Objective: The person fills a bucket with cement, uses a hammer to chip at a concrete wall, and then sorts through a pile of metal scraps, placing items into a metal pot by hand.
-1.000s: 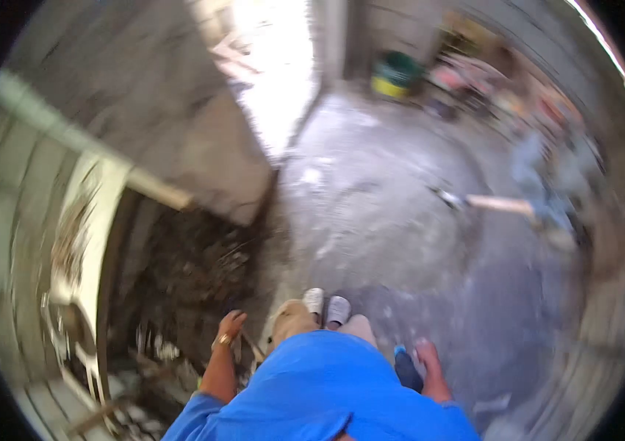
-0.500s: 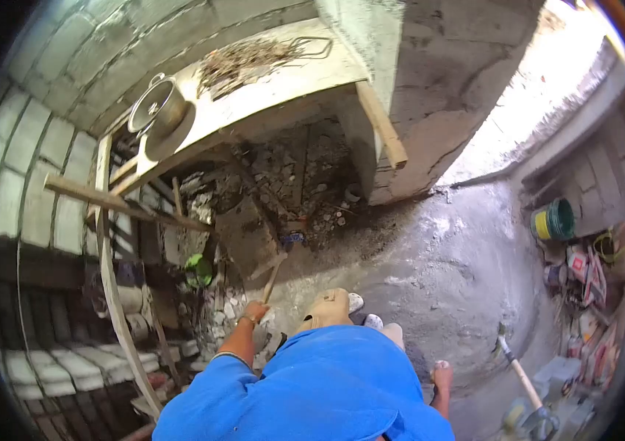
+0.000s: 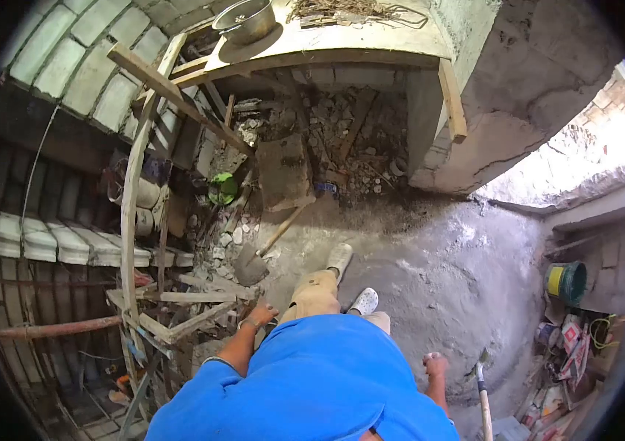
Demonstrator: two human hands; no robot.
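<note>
My left hand (image 3: 262, 312) is at the lower left, below the shovel (image 3: 252, 268), with its fingers partly spread and nothing seen in them. The shovel's blade rests on the rubble-strewn floor, and its wooden handle slants up to a flat slab (image 3: 283, 173). On the right, my right hand (image 3: 436, 363) hangs over the grey floor with curled fingers; no object shows in it. A second tool with a pale handle (image 3: 485, 411) is beside it, not touching.
A ledge (image 3: 342, 51) holds a metal pot (image 3: 245, 20) and dry twigs (image 3: 349, 11). Wooden posts and beams (image 3: 130, 213) stand left. A green bucket (image 3: 566, 283) and bags (image 3: 571, 342) lie right. A timber end (image 3: 452, 103) juts from the ledge.
The view has shifted, and the surroundings sit higher at the left. My left hand, earlier at the wooden handle, is now apart from it; the shovel blade shows. My feet are farther apart.
</note>
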